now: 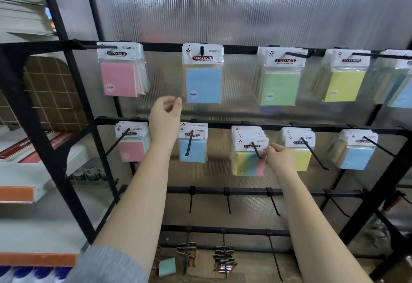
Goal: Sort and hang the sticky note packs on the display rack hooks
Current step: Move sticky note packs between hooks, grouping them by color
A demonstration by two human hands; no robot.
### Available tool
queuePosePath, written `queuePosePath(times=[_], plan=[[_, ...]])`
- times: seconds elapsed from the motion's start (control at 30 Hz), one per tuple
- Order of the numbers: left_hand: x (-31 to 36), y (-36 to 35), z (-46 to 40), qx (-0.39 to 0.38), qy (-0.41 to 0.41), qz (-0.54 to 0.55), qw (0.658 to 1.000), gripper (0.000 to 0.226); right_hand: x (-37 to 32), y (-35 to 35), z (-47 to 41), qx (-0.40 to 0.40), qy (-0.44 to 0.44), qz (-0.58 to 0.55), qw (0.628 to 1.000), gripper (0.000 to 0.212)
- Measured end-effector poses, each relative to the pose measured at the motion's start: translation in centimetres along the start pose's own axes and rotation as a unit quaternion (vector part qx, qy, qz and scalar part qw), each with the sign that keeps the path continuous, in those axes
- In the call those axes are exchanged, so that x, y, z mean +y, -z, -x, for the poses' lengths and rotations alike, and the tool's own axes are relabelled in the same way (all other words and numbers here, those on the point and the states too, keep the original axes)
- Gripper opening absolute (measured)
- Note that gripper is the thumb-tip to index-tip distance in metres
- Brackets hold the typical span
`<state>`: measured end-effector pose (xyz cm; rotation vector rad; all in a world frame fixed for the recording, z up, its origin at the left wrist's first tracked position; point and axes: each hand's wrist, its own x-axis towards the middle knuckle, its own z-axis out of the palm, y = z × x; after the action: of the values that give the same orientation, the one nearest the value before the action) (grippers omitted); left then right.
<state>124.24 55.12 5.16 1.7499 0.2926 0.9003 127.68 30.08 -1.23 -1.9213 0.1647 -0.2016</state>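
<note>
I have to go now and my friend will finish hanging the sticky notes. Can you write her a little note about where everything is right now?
Left hand: empty, fingers loosely curled, raised beside the top-row blue pack.
Right hand: pinching the header of the striped pack on the third hook of the middle row.
Done: five top-row hooks and five middle-row hooks hold packs, mostly one colour in front on each.
Left: the third-row hooks are bare. One loose teal pad lies at the bottom. Some hooks seem to mix colours behind the front pack, so check the sorting.
</note>
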Motion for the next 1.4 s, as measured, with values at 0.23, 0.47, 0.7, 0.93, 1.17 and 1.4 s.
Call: queuePosePath(times=[0.23,0.47,0.7,0.93,1.17,1.4], plan=[[-3.6,1.7,2.9,-0.021,0.087,-0.017,0.996,0.013,0.8,-1.0,0.6,0.066,-0.015,-0.035,0.997,0.031],[-6.1,3.0,3.8,-0.042,0.136,-0.031,0.989,0.015,0.7,-1.6,1.3,0.049,0.005,-0.053,0.997,0.021],[-6.9,2.4,3.7,-0.061,0.146,-0.041,0.987,0.013,1.2,-1.8,2.7,0.061,0.013,-0.086,0.994,0.030],[-7.9,0.9,2.1,-0.107,0.165,-0.091,0.976,0.027,0.7,-1.3,5.4,0.115,0.052,-0.087,0.988,0.033],[-7.7,-1.0,-0.3,-0.160,0.177,-0.142,0.961,0.038,0.0,-0.6,6.5,0.122,0.050,-0.083,0.988,0.036],[-8.7,-2.6,-0.9,-0.143,0.165,-0.139,0.966,0.033,-0.5,0.2,7.2,0.132,0.069,-0.075,0.986,0.037]])
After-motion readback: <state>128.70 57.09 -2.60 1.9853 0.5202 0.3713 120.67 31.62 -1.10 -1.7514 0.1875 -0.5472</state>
